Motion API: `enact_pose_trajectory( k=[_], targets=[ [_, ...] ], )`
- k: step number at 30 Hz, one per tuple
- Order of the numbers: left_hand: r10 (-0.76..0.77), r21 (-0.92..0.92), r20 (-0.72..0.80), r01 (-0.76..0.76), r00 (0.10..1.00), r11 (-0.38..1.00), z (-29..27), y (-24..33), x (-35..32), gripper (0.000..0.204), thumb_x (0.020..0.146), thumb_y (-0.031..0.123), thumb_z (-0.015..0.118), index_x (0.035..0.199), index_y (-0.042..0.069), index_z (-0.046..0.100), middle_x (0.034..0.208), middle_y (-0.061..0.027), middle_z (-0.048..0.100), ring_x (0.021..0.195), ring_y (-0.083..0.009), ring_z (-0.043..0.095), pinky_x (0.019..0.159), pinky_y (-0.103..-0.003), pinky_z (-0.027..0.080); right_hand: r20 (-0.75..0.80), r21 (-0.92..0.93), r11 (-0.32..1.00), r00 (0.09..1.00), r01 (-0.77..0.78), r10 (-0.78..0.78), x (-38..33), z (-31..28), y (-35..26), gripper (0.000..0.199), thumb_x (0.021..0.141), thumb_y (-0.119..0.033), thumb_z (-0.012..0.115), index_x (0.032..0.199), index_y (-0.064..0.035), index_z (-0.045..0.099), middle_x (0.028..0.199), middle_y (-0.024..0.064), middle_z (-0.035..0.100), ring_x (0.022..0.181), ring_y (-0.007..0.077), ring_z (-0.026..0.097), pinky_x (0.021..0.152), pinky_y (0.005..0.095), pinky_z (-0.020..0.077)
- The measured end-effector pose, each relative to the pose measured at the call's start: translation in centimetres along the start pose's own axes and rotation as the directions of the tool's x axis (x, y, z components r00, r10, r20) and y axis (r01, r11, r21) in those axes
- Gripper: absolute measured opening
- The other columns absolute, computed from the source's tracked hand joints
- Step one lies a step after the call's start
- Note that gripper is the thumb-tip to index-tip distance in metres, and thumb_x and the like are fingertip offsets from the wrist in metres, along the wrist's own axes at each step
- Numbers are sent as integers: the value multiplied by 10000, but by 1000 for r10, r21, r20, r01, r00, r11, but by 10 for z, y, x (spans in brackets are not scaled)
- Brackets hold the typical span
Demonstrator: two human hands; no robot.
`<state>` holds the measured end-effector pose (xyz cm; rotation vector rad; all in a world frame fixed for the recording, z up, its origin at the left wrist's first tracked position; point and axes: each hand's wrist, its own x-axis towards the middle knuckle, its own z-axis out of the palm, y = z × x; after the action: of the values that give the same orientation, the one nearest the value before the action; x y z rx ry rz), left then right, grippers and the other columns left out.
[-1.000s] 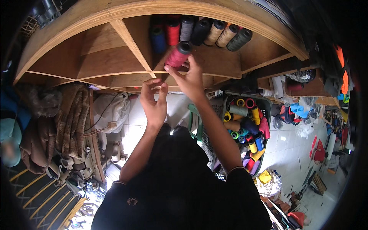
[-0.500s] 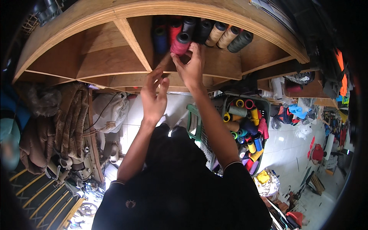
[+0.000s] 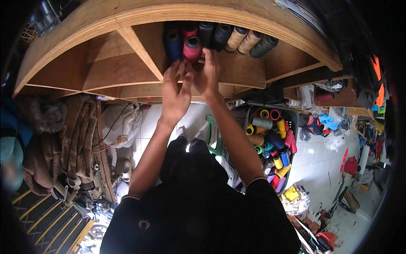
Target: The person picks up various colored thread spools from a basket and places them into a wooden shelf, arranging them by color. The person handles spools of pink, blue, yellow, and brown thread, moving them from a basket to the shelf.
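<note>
- We see the right hand point(image 3: 208, 72) with its fingers closed around the base of a pink thread cone point(image 3: 192, 48), pinching it from the right side as the cone sits on the wooden shelf point(image 3: 237, 70).
- The left hand point(image 3: 175, 91) is raised just below and left of the cone, fingers loosely spread and pointing upward; its fingertips reach the cone's lower edge, though we cannot tell whether they press on it.
- The pink thread cone stands in the shelf's upper compartment, near its left end, close to the slanted wooden divider point(image 3: 139, 48).
- Just beside it on the left stands a blue cone point(image 3: 173, 43); behind it a red cone point(image 3: 189, 29) shows partly.
- To the right along the back of the same compartment we see a row of dark cones point(image 3: 215, 34), then two beige cones point(image 3: 243, 40) and a grey cone point(image 3: 263, 45) leaning toward the right end.
- The compartments left of the divider show bare wood.
- Below the shelf, on the floor to the right of the person, a green plastic basket point(image 3: 220, 146) holds many spools of mixed colours point(image 3: 272, 144).
- To the left, brown cloth point(image 3: 76, 131) hangs over a machine.
</note>
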<state>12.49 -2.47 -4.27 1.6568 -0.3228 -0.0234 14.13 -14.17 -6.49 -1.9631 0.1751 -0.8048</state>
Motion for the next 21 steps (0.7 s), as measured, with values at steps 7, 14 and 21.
enact_pose_trajectory(
  k=[7,14,21],
  targets=[
    [-14,-47,19,15,1000,999,2,-6,-4,601,963,267,590,1379,-115,384,1349,-267,492,1252,-343,505,1039,-376,398,-11,-8,999,999,45,-45,-3,4,4,506,759,-94,742,1183,36,500,1100,218,508,941,374,579,782,429,504],
    [96,298,-12,-88,995,951,6,16,1,636,936,259,616,1364,-140,365,1272,-314,518,1194,-404,523,990,-422,427,23,-48,999,1000,9,-8,0,2,0,514,756,-95,749,1190,34,505,1070,205,513,907,359,564,766,427,490],
    [180,587,111,-211,977,782,-7,94,20,535,854,32,582,1303,-169,369,737,-262,651,657,-414,670,592,-462,547,11,-61,997,999,44,-43,1,4,5,539,729,-92,774,1179,36,507,1087,214,519,954,373,556,811,433,484]
  ],
)
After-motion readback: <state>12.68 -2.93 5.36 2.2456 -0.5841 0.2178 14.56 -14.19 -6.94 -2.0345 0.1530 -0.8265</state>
